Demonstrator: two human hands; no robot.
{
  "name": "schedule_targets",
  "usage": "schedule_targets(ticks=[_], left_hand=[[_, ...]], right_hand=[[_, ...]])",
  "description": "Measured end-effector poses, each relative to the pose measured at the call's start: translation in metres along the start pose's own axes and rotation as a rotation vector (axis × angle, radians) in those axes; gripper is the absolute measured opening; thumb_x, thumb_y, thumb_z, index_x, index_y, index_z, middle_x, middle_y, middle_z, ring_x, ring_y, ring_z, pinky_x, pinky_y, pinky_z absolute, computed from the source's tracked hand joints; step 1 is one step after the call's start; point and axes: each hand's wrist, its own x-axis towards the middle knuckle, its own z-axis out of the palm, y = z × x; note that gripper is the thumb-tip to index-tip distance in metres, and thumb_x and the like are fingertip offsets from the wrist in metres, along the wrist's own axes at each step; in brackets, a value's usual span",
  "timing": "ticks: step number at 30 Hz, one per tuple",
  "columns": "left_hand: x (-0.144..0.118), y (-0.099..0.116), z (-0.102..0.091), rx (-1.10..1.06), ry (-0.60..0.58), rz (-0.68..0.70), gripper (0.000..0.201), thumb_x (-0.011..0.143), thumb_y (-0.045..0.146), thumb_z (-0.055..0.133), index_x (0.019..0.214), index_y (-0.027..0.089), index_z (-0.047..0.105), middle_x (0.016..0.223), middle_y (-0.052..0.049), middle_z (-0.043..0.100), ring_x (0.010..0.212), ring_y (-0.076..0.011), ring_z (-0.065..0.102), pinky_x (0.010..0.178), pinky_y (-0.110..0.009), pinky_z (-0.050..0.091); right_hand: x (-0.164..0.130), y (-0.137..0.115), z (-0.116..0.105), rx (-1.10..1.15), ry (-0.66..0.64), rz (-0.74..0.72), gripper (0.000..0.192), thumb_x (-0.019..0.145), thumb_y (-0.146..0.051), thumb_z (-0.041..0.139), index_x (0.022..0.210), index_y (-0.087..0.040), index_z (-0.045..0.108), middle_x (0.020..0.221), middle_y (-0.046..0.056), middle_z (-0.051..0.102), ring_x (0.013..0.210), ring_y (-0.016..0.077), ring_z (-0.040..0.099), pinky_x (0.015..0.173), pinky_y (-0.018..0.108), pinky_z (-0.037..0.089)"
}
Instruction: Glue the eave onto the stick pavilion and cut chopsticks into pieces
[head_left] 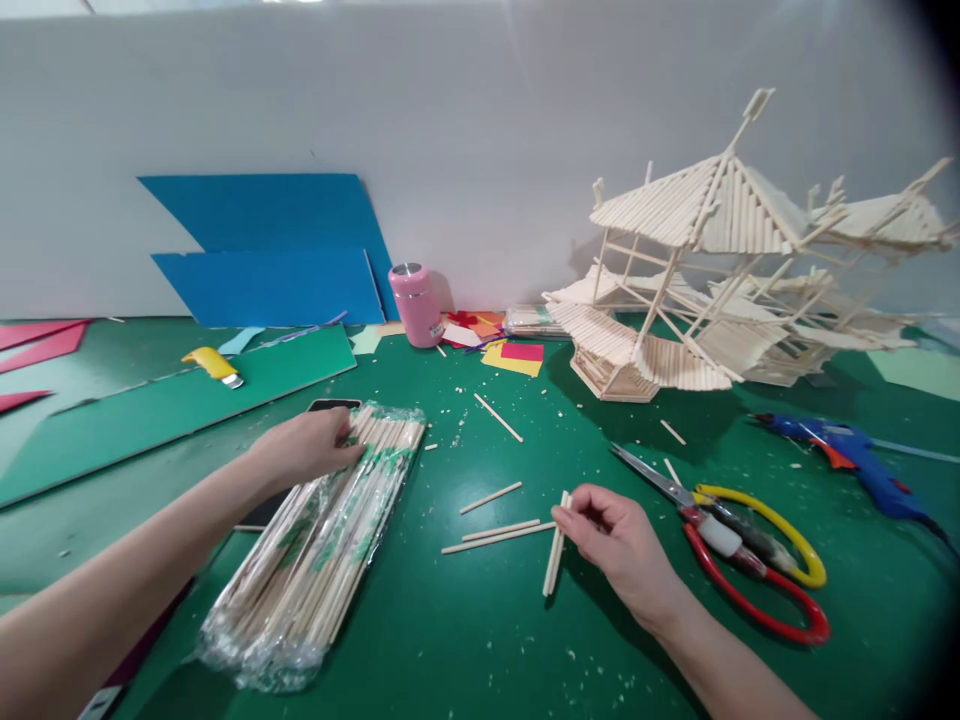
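My left hand lies over the upper end of a clear plastic pack of wooden chopsticks, its fingers bent and closed at the sticks. Whether a single stick is pinched there is hidden. A few short pieces of wooden stick are held between the thumb and fingers of my right hand, tilted just above the green table. Beside them lie loose sticks, one ending near my right thumb. To the right of that hand rest large scissors with one red and one yellow handle, blades parted.
A stick-built pavilion model stands at the back right, a blue glue gun in front of it. A pink flask, blue boards and coloured paper are along the wall. A yellow cutter lies on a green board.
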Motion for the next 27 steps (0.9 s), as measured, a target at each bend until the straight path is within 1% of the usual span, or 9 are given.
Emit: schedule_targets(ticks=[4,8,16,19,22,23,25,26,27], left_hand=[[-0.002,0.000,0.006,-0.042,0.027,-0.035,0.018,0.064,0.034,0.047,0.053,0.021,0.041,0.049,-0.001,0.051,0.047,-0.0166,0.047,0.043,-0.025,0.023],[0.000,0.002,0.006,-0.136,0.076,-0.056,0.023,0.068,0.037,0.043,0.053,0.020,0.044,0.050,0.000,0.052,0.049,-0.0157,0.047,0.045,-0.024,0.026],[-0.012,0.008,-0.007,-0.433,0.205,-0.063,0.023,0.073,0.036,0.043,0.066,0.016,0.050,0.052,0.004,0.048,0.051,-0.0105,0.041,0.048,-0.021,0.029],[-0.006,0.009,-0.023,-0.578,0.272,-0.066,0.020,0.078,0.032,0.040,0.073,0.014,0.046,0.061,0.001,0.052,0.056,-0.0091,0.045,0.054,-0.020,0.036],[0.001,0.016,-0.051,-0.724,0.359,-0.030,0.020,0.085,0.028,0.027,0.089,0.013,0.040,0.084,-0.006,0.057,0.068,-0.0085,0.053,0.064,-0.023,0.043],[0.001,0.020,-0.064,-0.788,0.421,-0.015,0.022,0.086,0.028,0.024,0.097,0.014,0.036,0.090,-0.006,0.056,0.069,-0.0075,0.054,0.066,-0.024,0.044],[-0.006,0.033,-0.090,-1.023,0.664,0.091,0.028,0.085,0.031,0.032,0.109,0.016,0.033,0.090,-0.003,0.055,0.071,-0.0079,0.054,0.066,-0.027,0.043],[-0.012,0.041,-0.102,-1.042,0.761,0.098,0.031,0.084,0.032,0.033,0.112,0.018,0.032,0.089,0.000,0.054,0.074,-0.0085,0.054,0.066,-0.026,0.041],[-0.021,0.051,-0.112,-1.014,0.816,0.028,0.032,0.085,0.033,0.032,0.114,0.020,0.032,0.088,0.003,0.053,0.077,-0.0091,0.054,0.063,-0.024,0.039]], right_hand=[[-0.001,0.001,0.001,-0.018,-0.004,-0.005,0.029,0.073,-0.038,0.057,0.058,-0.018,0.044,0.051,-0.007,0.030,0.047,0.0074,0.024,0.042,0.022,0.018],[-0.001,0.000,0.002,-0.014,-0.015,-0.009,0.029,0.074,-0.038,0.057,0.058,-0.017,0.044,0.051,-0.007,0.030,0.047,0.0073,0.023,0.043,0.022,0.017],[-0.002,0.002,0.003,-0.022,-0.018,-0.012,0.030,0.074,-0.040,0.057,0.059,-0.018,0.043,0.052,-0.007,0.030,0.047,0.0076,0.024,0.043,0.022,0.018],[-0.001,0.002,0.004,-0.010,-0.024,-0.002,0.031,0.073,-0.041,0.057,0.059,-0.018,0.044,0.052,-0.007,0.031,0.047,0.0078,0.025,0.043,0.022,0.018],[-0.001,0.002,0.004,0.006,-0.023,0.007,0.031,0.072,-0.041,0.058,0.059,-0.018,0.043,0.052,-0.007,0.031,0.047,0.0076,0.025,0.043,0.022,0.018],[0.000,0.002,0.005,0.008,-0.021,0.005,0.031,0.072,-0.041,0.058,0.059,-0.018,0.043,0.052,-0.007,0.031,0.047,0.0076,0.025,0.043,0.022,0.018],[0.000,0.002,0.005,0.005,-0.017,0.002,0.030,0.073,-0.040,0.058,0.059,-0.018,0.044,0.052,-0.007,0.031,0.047,0.0074,0.024,0.043,0.022,0.018],[0.000,0.001,0.005,0.004,-0.015,0.003,0.030,0.073,-0.040,0.058,0.058,-0.018,0.044,0.052,-0.007,0.031,0.047,0.0073,0.024,0.043,0.022,0.017],[-0.001,0.001,0.004,0.005,-0.014,0.008,0.030,0.073,-0.039,0.058,0.058,-0.018,0.043,0.051,-0.007,0.030,0.047,0.0073,0.024,0.042,0.022,0.017]])
